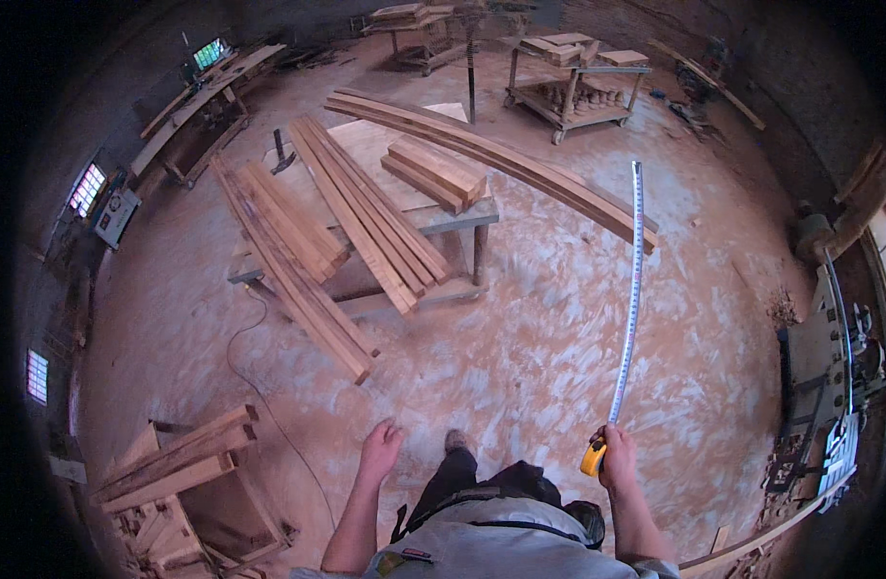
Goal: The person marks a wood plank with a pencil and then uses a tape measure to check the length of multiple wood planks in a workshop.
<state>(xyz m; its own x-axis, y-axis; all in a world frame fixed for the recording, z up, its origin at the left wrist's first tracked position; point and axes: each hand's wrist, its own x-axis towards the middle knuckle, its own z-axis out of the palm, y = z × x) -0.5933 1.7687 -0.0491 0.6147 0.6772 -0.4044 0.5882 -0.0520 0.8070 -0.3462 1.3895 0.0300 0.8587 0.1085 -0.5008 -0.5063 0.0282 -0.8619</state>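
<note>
Tape [594, 457], yellow and black, is held in the right hand [618, 457], with the fingers wrapped around its case. Its long white strip [630, 318] is pulled out, pointed away from the body and bent a little. In this view the near end of the long boards [506, 154] is crossed by the strip, but whether they are touched by it cannot be told. The left hand [381, 450] is held over the floor [520, 357], well apart from the tape. Its fingers are curled a bit, but whether it is spread or pressed together cannot be told. On the counter [472, 216], wood is laid out: a left bunch [290, 270], a middle bunch [371, 212] and short blocks [433, 174]. The long boards are laid along its far side. More wood [192, 473] is piled at the lower left, near a thin cord [262, 394]. Far off, a cart [588, 121] is loaded with wood.
</note>
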